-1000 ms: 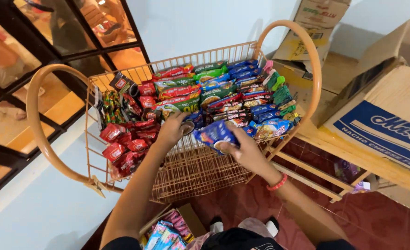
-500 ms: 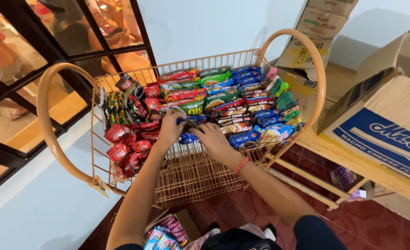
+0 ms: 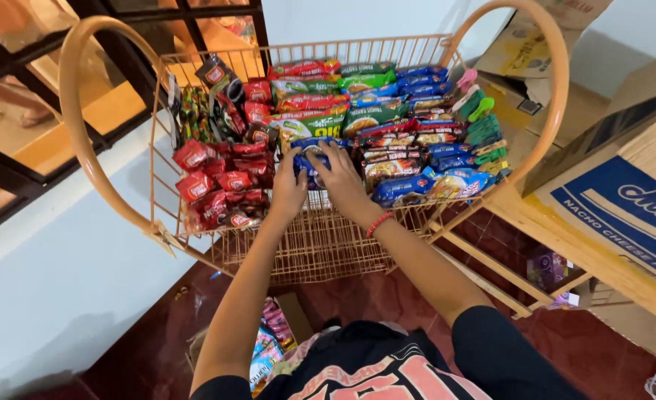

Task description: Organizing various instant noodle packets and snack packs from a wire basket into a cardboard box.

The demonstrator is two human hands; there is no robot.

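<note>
left hand: yours, fingers closed round the left end of the blue snack packet, centre of frame.
right hand: gripping the same packet's right end.
packet: upright among rows in the wire basket.
left of it: red sachets.
right edge: cardboard box.

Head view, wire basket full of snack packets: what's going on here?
A person stands over a peach-coloured wire display basket packed with rows of small snack packets. Both hands meet on one blue foil packet at the front of the middle rows: the left hand has its grip on the packet's left end, the right hand on its right. Red sachets lie to the left, blue and green packets to the right. Cardboard boxes sit alongside.
</note>
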